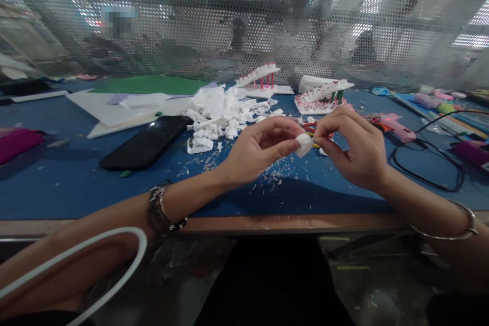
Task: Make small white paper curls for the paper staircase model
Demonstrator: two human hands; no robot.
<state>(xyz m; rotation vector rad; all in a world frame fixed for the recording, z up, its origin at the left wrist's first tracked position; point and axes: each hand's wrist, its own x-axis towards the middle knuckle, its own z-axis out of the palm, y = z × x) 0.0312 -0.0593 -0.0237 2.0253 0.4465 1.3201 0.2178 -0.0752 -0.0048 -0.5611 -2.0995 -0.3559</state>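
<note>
Between my hands is a small piece of crumpled white paper (304, 144), held above the blue table. My left hand (260, 150) pinches it between thumb and fingers from the left. My right hand (351, 145) is closed in a pinch at the paper's right edge. Behind the hands, red and yellow handles (310, 127) of some tool are partly hidden. A heap of torn white paper pieces (219, 109) lies just beyond my left hand, and small white scraps are scattered under both hands.
A black phone (147, 143) lies at left near white sheets (114, 107) and a green sheet (148, 84). Two small white models (263, 90) on supports stand at the back before a perforated metal screen (214, 25). A pink glue gun (397, 126) with a black cable (426, 181) sits at right.
</note>
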